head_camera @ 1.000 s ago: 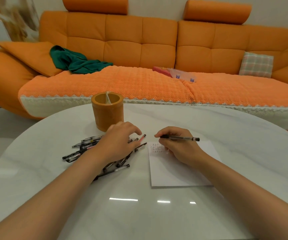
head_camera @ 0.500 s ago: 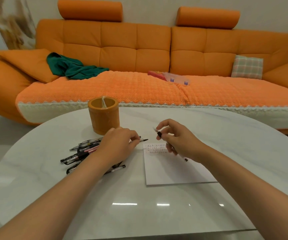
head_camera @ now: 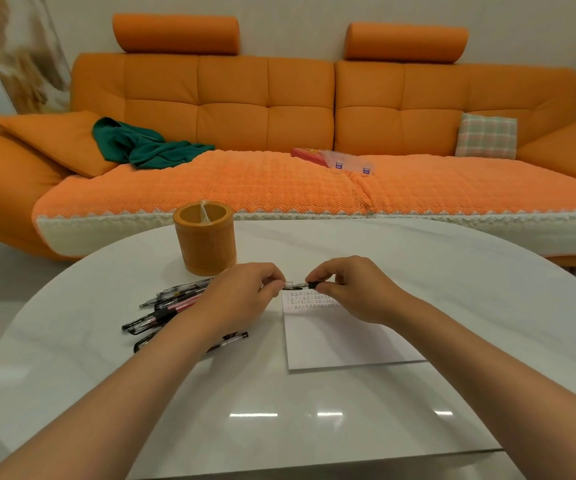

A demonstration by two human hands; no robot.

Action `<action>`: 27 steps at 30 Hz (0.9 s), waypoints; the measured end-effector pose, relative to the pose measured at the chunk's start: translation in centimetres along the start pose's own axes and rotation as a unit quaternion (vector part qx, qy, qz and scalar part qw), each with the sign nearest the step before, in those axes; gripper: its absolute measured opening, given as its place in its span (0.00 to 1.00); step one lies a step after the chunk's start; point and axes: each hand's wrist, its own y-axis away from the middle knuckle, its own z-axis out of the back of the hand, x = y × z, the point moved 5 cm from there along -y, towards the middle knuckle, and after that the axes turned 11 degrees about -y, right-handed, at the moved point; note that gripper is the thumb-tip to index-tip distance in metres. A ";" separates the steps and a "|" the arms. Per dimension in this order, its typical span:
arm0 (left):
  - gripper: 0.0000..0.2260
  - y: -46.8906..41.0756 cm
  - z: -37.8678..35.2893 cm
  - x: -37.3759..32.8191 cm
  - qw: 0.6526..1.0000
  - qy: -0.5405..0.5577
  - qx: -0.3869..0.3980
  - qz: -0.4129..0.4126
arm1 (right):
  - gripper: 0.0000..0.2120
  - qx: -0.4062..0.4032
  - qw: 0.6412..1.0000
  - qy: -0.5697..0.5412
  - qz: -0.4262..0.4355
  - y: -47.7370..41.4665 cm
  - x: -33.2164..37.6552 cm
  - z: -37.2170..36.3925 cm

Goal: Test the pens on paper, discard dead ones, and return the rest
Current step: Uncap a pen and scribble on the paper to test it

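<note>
The cup (head_camera: 205, 244), an orange cylinder, stands upright on the white table (head_camera: 106, 375), toward its far side. Something pale and thin leans inside it, too small to identify.

Just in front of the cup and to its right, the two hands meet above the table. The right hand (head_camera: 352, 289) grips a pen (head_camera: 312, 285) with curled fingers. Only its black front end and tip show, pointing left, and the hand hides the barrel. The left hand (head_camera: 241, 299) pinches a small clear cap (head_camera: 288, 283) between thumb and fingertips, its open end just short of the pen tip. Whether the two touch cannot be told.

Below the hands, in front and right of the cup, lies the paper (head_camera: 342, 341), flat on the table. Rows of small scribbles (head_camera: 311, 301) run along its far edge, and the right hand covers part of that edge.

In front and slightly left of the cup sits the pile (head_camera: 169, 306) of loose pens, dark-barrelled, a few with red. The left hand and forearm lie over its right side, so the count is unclear. One pen (head_camera: 231, 339) pokes out from under the forearm on the near side.

Behind the cup, past the table edge, is an orange sofa (head_camera: 279, 109). On it, left of the cup, lies a green cloth (head_camera: 141, 147) against an orange cushion (head_camera: 54, 140). To the right are a clear box (head_camera: 347, 161) over a red packet (head_camera: 305, 154), and farther right a plaid cushion (head_camera: 486, 136).
</note>
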 end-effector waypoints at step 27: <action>0.06 -0.9 -0.2 -0.5 0.987 0.141 0.025 0.074 | 0.08 -0.040 0.996 0.083 0.015 0.7 0.4 0.4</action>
